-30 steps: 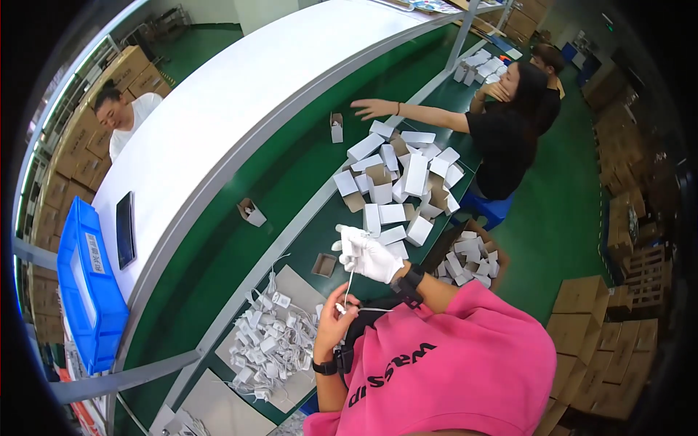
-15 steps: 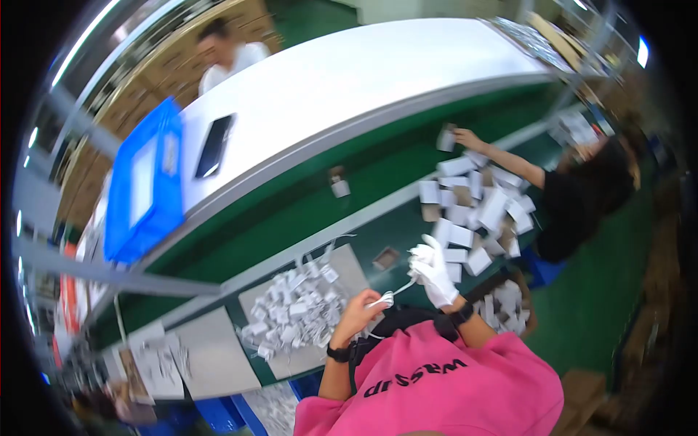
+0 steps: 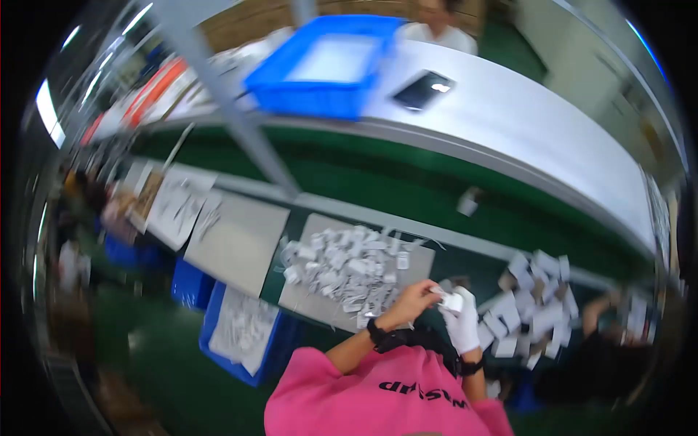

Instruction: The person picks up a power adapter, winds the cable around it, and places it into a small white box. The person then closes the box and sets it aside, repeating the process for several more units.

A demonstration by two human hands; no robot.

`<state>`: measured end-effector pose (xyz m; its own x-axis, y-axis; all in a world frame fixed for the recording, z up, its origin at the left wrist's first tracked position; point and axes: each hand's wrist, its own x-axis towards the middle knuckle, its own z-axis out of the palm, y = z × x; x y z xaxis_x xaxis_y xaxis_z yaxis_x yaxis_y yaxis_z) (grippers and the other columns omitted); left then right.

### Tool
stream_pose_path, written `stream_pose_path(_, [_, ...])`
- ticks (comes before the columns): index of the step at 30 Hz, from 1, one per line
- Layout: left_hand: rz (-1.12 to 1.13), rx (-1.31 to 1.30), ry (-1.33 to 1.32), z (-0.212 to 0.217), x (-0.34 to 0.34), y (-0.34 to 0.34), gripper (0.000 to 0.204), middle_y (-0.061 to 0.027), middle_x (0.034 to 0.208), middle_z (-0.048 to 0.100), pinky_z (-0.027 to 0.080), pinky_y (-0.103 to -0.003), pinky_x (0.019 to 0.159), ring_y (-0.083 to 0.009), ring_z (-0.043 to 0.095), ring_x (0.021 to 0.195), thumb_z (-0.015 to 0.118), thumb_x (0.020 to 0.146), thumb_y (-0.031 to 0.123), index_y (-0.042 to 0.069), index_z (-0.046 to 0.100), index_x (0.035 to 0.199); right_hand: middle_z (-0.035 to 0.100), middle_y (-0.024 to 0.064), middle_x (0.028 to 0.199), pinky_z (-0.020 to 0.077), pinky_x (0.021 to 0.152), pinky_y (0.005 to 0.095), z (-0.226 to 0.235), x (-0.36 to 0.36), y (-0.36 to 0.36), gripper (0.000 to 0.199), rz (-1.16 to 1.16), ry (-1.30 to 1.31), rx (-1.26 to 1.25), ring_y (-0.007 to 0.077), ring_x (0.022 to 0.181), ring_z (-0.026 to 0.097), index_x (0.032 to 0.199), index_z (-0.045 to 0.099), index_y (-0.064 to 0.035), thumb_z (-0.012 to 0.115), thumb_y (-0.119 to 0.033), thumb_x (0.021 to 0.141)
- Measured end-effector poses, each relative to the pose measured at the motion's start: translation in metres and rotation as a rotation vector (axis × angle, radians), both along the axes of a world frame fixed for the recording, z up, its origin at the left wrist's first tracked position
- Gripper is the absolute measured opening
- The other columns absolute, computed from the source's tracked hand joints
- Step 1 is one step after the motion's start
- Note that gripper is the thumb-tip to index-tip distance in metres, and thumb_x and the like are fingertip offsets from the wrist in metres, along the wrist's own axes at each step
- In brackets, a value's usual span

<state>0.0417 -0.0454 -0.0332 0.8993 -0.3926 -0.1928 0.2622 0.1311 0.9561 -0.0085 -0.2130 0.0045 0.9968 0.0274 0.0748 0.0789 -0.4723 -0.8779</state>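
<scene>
My left hand (image 3: 416, 302) is bare, its fingers pinched on a small white bundle, apparently a coiled white cable (image 3: 440, 293). My right hand (image 3: 462, 324), in a white glove, closes on the same bundle from the other side. The two hands almost touch, and motion blur hides the bundle's details. Just left of them, a heap of small white plug-like pieces with cables (image 3: 349, 265) lies on a grey-beige board (image 3: 302, 294). A small dark open box (image 3: 459, 280) lies just beyond my gloved hand.
Several white boxes (image 3: 534, 309) are heaped at right, beside a co-worker's arm (image 3: 598, 309). A small box (image 3: 469, 202) lies on the green belt (image 3: 378, 178). Beyond stand a white shelf, a blue crate (image 3: 313, 98) and a phone (image 3: 424, 90). A lined blue bin (image 3: 243, 327) sits lower left.
The view has swung left. My hands have come together; the white cable stretched between them earlier is now gathered at my fingers.
</scene>
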Motion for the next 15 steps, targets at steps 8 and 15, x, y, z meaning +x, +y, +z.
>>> stream_pose_path(8, [0.325, 0.062, -0.09, 0.001, -0.006, -0.022, 0.023, -0.0066, 0.076, 0.065, 0.047, -0.028, 0.056, -0.0135, 0.062, 0.067, 0.062, 0.089, 0.022, 0.0, 0.056, 0.085, 0.05, 0.0134, 0.118, 0.0435, 0.092, 0.0331, -0.016, -0.002, 0.008, 0.051, 0.034, -0.118, -0.125, 0.0224, 0.107, 0.052, 0.125, 0.042, -0.0032, 0.066, 0.0, 0.079])
stream_pose_path(15, [0.343, -0.179, 0.097, -0.003, 0.006, -0.013, 0.026, -0.0148, 0.071, 0.062, 0.047, -0.035, 0.057, -0.02, 0.062, 0.063, 0.063, 0.087, 0.025, 0.0, 0.056, 0.087, 0.049, 0.0103, 0.12, 0.0423, 0.094, 0.0332, 0.011, 0.012, 0.005, 0.048, -0.031, 0.126, 0.304, 0.0213, 0.106, 0.051, 0.127, 0.039, -0.0037, 0.061, 0.002, 0.085])
